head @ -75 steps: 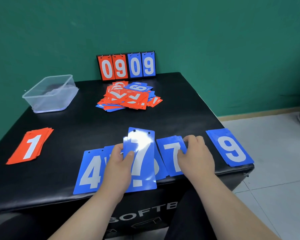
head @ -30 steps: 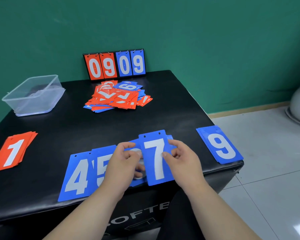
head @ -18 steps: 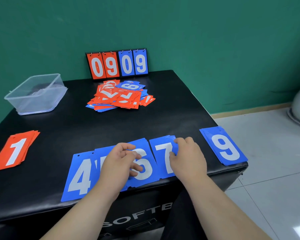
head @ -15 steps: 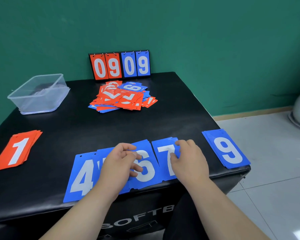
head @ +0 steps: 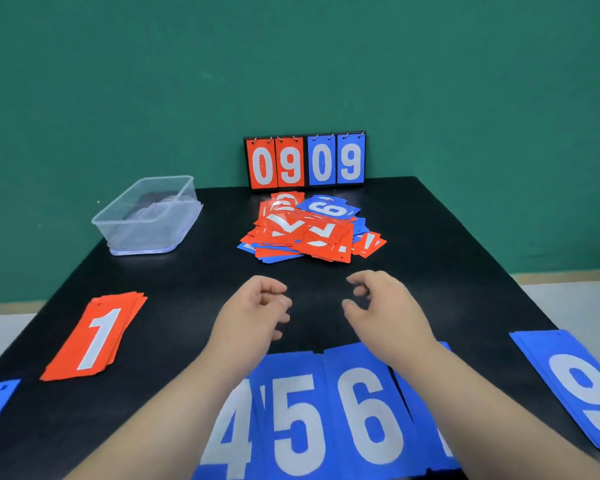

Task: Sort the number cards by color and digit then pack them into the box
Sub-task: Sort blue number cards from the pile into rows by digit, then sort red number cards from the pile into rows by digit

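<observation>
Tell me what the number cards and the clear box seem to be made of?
Number cards: probably thin plastic, glossy, since the loose pile throws white glare; laminated card is possible. Clear box: transparent plastic; the dark tabletop shows through its walls.

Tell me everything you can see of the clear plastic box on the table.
The box is a clear, colourless plastic tub, rectangular with rounded corners and a thicker rim, with no lid on it. It stands upright, mouth up, at the far left of the black table, left of the loose card pile. No cards show inside; the table shows dark through its walls. Only the table touches it.
</observation>
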